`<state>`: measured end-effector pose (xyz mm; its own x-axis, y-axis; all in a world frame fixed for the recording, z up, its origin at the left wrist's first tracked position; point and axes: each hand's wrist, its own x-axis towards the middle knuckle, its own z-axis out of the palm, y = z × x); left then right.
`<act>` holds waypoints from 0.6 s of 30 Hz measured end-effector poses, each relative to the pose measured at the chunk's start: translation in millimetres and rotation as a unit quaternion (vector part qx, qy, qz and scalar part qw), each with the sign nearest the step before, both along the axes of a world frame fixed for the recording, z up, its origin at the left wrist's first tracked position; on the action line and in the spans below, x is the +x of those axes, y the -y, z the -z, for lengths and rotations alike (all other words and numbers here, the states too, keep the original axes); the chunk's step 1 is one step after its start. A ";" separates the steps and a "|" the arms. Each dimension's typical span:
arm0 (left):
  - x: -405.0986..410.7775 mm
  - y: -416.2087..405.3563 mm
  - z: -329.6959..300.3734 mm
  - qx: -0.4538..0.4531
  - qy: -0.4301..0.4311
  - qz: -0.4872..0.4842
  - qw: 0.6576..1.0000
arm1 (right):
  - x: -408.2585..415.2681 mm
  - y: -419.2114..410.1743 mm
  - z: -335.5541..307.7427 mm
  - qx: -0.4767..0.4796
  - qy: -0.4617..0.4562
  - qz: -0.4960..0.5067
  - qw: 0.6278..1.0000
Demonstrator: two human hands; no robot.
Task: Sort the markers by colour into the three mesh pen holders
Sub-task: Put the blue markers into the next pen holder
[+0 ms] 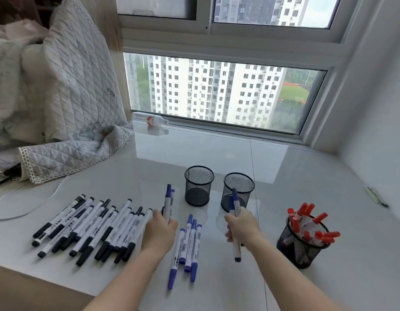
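Three black mesh pen holders stand on the white sill. The left holder (pixel 199 186) and the middle holder (pixel 238 191) look empty; the right holder (pixel 301 245) is full of red markers (pixel 306 223). My left hand (pixel 159 230) grips blue markers (pixel 169 202) upright. My right hand (pixel 241 227) grips two blue markers (pixel 235 206) just in front of the middle holder. Several more blue markers (pixel 187 245) lie between my hands. A row of black markers (pixel 89 227) lies at the left.
A quilted blanket (pixel 66 104) hangs over the sill's left side, with a white cable (pixel 26 209) below it. A plastic bottle (pixel 150 120) lies by the window. A small dark object (pixel 376 197) sits near the right wall.
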<state>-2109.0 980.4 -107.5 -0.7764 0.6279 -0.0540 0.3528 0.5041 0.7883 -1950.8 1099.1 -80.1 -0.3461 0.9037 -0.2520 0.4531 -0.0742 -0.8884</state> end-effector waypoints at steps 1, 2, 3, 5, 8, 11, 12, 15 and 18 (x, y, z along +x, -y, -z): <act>3.3 -5.5 -4.9 0.024 -0.001 0.002 1.000 | 0.2 -9.3 -10.0 0.023 -0.028 0.011 0.999; 6.6 -11.3 -10.3 0.048 -0.002 0.004 0.999 | -0.4 -18.9 -20.1 0.050 -0.054 0.025 0.997; 9.3 -17.7 -16.1 0.073 -0.004 0.005 0.997 | -2.0 -28.2 -30.1 0.076 -0.082 0.044 0.993; 12.9 -31.3 -27.5 0.124 0.004 0.001 0.992 | -7.6 -46.9 -46.8 0.127 -0.143 0.097 0.977; 15.8 -50.9 -43.1 0.190 0.045 -0.004 0.981 | -19.1 -73.9 -62.8 0.206 -0.222 0.201 0.932; 15.9 -67.0 -55.2 0.251 0.069 0.009 0.965 | -33.0 -94.8 -63.4 0.199 -0.311 0.273 0.888; 15.4 -71.7 -59.2 0.264 0.073 0.017 0.962 | -37.7 -99.9 -59.4 0.194 -0.318 0.276 0.886; 14.7 -85.0 -68.7 0.295 0.090 0.043 0.950 | -47.1 -110.2 -43.1 0.201 -0.241 0.253 0.915; 15.4 -95.1 -72.8 0.326 0.107 0.054 0.938 | -46.9 -121.2 -26.6 0.191 -0.155 0.215 0.945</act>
<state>-2093.6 1075.5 -34.7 -0.7216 0.6560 0.2212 0.1723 -0.1393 0.9751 -1997.7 1220.3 -53.5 0.0702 0.9823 0.1735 0.1678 0.1598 -0.9728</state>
